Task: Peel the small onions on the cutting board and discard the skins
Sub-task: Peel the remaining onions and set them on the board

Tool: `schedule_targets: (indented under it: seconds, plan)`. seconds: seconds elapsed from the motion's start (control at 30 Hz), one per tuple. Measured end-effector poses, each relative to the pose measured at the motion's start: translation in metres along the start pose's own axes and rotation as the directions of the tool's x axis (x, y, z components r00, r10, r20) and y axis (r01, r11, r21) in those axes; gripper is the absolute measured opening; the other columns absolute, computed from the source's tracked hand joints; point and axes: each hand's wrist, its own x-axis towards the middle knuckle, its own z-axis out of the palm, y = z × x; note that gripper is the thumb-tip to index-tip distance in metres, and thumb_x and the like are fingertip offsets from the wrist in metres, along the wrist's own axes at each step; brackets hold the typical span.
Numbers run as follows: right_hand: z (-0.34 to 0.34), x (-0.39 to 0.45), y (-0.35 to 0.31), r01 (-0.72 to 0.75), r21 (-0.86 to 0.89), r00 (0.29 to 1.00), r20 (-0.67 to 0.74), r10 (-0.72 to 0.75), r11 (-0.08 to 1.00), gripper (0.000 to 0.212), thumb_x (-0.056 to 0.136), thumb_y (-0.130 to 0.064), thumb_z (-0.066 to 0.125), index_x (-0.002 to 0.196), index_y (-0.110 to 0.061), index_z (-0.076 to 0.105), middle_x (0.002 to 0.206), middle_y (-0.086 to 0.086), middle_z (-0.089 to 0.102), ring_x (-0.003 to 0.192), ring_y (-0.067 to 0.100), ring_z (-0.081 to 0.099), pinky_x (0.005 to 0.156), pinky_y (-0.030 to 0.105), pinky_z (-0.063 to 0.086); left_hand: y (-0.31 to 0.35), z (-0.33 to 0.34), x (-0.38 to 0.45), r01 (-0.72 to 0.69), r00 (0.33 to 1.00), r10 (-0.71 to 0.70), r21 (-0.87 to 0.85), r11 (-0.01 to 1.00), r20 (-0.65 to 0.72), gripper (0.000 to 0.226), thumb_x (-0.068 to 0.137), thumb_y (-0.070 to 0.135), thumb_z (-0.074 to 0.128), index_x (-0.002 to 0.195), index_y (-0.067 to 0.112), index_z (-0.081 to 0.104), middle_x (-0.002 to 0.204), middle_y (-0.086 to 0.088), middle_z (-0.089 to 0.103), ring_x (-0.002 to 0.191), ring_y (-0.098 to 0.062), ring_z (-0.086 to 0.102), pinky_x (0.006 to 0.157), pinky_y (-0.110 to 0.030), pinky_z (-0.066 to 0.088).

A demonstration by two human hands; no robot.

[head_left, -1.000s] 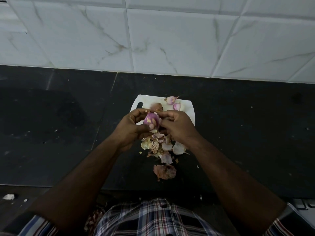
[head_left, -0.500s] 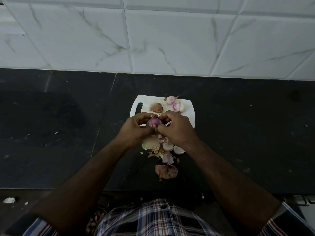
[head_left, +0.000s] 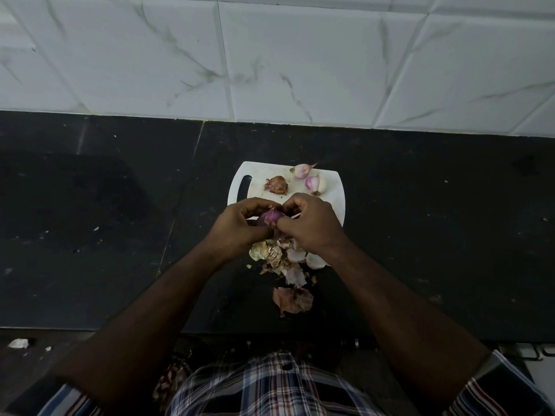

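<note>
You wear a plaid shirt with short sleeves. Its check is woven in dark blue, white and grey, crossed by thin red lines, and a dark round button sits on the front placket near the middle of your chest. The left sleeve ends above the elbow and shows blue and red stripes at its edge. The right sleeve ends about the same height, with a pale band and red-and-white stripes along the hem. Both forearms are bare, and your left hand and right hand carry no gloves, rings or watch that can be made out.
</note>
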Motion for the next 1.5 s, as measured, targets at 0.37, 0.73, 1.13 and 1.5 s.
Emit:
schedule_targets:
  seconds: [0.37,0.73,1.13,1.5]
  plan:
    - [0.007,0.005,0.000,-0.017,-0.037,0.995,-0.098,0.013,0.999,0.016,0.080,-0.028,0.074,0.090,-0.015,0.071,0.082,-0.003,0.070,0.075,0.010,0.064,0.064,0.024,0.050,-0.009,-0.001,0.006,0.007,1.000,-0.008,-0.063,0.998,-0.023,0.041,0.079,-0.012,0.075,0.112,0.013,0.071,0.113,-0.011,0.073,0.099,-0.031,0.072,0.080,-0.041,0.061]
    - [-0.014,0.016,0.001,-0.196,0.325,0.976,0.156,0.152,0.925,0.007,0.083,-0.010,0.070,0.086,-0.012,0.076,0.084,0.010,0.075,0.080,0.027,0.074,0.074,0.046,0.063,-0.003,-0.007,0.015,0.068,0.998,-0.068,-0.110,0.992,0.000,0.042,0.078,-0.007,0.078,0.111,0.019,0.072,0.112,-0.005,0.075,0.102,-0.031,0.071,0.082,-0.041,0.059]
    - [-0.013,0.023,-0.006,-0.027,-0.041,1.000,-0.004,0.027,0.999,0.012,0.084,-0.010,0.069,0.094,-0.014,0.075,0.071,-0.015,0.062,0.070,0.003,0.062,0.073,0.029,0.057,0.001,-0.003,0.018,0.018,1.000,-0.019,-0.074,0.997,-0.016,0.043,0.080,-0.012,0.074,0.110,0.019,0.072,0.112,-0.004,0.075,0.092,-0.022,0.075,0.071,-0.028,0.059]
    - [-0.003,0.013,-0.005,0.015,0.059,0.997,-0.077,-0.011,0.998,0.014,0.087,-0.027,0.073,0.092,-0.013,0.075,0.075,-0.001,0.074,0.064,0.011,0.072,0.067,0.038,0.062,0.003,-0.001,0.017,0.162,0.983,-0.180,-0.292,0.943,-0.035,0.029,0.094,0.002,0.066,0.120,0.014,0.066,0.110,-0.012,0.073,0.094,-0.024,0.073,0.087,-0.041,0.061]
